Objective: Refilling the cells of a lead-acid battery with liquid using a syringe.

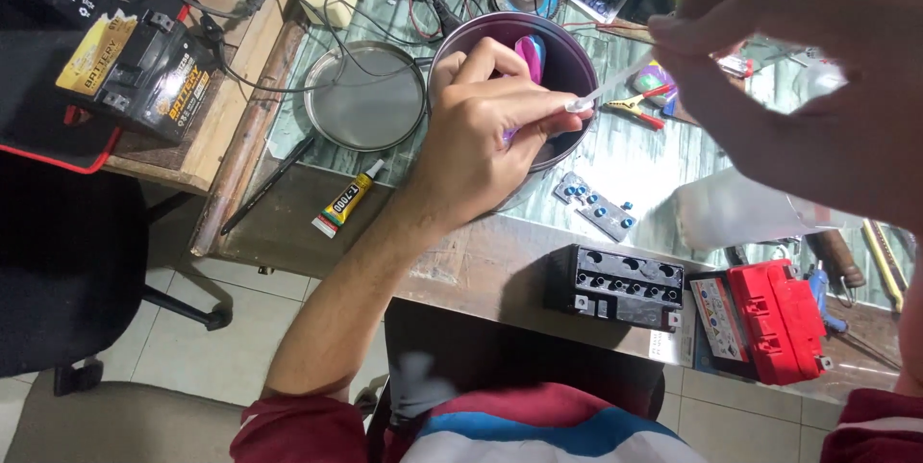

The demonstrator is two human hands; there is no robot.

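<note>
Tube (pixel 615 88) pinched between left hand (pixel 481 126) and right hand (pixel 788 88).

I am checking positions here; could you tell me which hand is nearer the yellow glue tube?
Left. The left hand is over the round tin, just right of the glue tube; the right hand is far right.

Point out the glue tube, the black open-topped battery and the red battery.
glue tube (pixel 343 203), head view, middle of its yellow label.
black open-topped battery (pixel 615 286), head view, top face with cell holes.
red battery (pixel 781 321), head view, red lid.
</note>
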